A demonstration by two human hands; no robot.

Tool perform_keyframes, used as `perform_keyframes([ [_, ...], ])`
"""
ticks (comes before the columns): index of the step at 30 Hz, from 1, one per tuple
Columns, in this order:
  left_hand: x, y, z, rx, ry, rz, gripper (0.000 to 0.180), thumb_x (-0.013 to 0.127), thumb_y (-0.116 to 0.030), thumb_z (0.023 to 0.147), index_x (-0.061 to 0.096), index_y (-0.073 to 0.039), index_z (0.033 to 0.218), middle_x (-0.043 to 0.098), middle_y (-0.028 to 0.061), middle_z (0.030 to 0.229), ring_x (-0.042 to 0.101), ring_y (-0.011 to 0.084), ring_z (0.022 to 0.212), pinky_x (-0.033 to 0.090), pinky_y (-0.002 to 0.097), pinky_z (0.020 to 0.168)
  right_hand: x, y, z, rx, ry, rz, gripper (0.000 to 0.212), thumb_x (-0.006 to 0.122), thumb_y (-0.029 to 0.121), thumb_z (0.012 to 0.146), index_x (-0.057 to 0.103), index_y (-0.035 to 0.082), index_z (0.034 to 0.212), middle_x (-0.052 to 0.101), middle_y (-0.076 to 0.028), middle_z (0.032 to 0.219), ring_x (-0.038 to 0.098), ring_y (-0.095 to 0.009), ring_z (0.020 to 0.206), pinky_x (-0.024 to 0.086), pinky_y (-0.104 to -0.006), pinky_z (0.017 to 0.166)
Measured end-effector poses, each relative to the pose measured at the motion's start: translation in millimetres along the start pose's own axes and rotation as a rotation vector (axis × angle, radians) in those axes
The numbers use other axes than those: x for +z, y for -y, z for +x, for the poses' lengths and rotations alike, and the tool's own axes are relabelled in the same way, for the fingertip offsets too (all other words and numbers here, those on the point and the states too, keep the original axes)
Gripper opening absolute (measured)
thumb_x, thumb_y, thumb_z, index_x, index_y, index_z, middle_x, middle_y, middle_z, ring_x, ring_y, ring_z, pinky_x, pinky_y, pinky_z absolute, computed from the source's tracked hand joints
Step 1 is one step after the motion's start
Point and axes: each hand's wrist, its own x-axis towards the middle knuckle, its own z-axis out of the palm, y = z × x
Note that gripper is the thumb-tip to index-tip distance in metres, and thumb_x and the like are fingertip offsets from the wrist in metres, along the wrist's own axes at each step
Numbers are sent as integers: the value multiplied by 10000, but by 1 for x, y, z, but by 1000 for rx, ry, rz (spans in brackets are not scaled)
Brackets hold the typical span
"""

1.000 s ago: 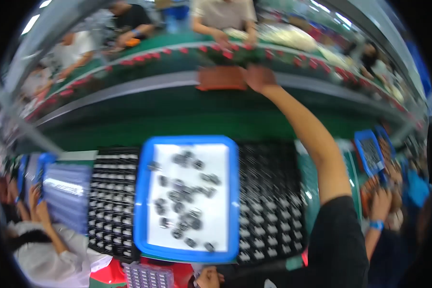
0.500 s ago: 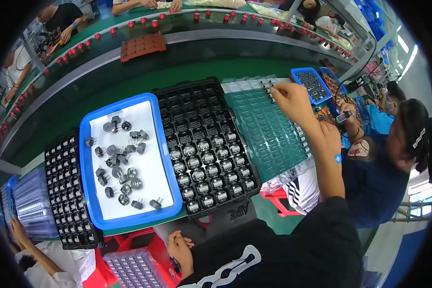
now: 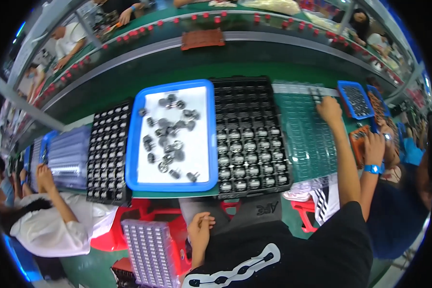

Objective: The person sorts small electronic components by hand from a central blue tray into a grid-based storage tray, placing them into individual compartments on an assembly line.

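My right hand (image 3: pixel 330 109) reaches to the far end of a clear moulded plastic tray (image 3: pixel 305 139) on the green table. Its fingers are bent together beside small dark parts (image 3: pixel 316 93) in the tray's far rows; what they hold is hidden. Low in front of my body, my left hand (image 3: pixel 200 225) is loosely curled, its contents not visible. A black compartment tray (image 3: pixel 249 113) lies left of the clear one, its near rows filled with round silver-and-black parts. Further left, a blue-rimmed tray (image 3: pixel 134 144) holds scattered dark round components with pins (image 3: pixel 165 129) on white paper.
Another filled black tray (image 3: pixel 108 153) and stacked clear trays (image 3: pixel 69 151) stand at left. Blue bins (image 3: pixel 355 99) of small parts lie at far right, near a co-worker's hand (image 3: pixel 375 146). A conveyor with red knobs runs behind. A red stool (image 3: pixel 180 235) stands below the table.
The whole view has swung left, so the trays appear further right. My right hand stays at the clear tray's far end; my left stays low. The right-hand co-worker's arm now shows beside mine.
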Motion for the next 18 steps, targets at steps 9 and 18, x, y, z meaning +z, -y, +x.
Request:
perform_keyframes([
  [9, -10, -124, 14, 347, -118, 34, 171, 584, -97, 946, 623, 33, 1051, 691, 121, 907, 659, 130, 794, 519, 258, 684, 13, -46, 30, 162, 235, 4, 437, 722, 410, 818, 680, 141, 1160, 672, -188, 1148, 631, -445, 1039, 473, -564, 909],
  [18, -5, -174, 70, 718, -218, 805, 246, 707, -138, 794, 665, 3, 992, 677, 137, 906, 634, 291, 750, 505, 373, 685, -19, -45, 18, -29, 2, 333, 267, 733, 229, 694, 688, -16, 789, 684, -192, 746, 687, -283, 717, 523, -374, 677],
])
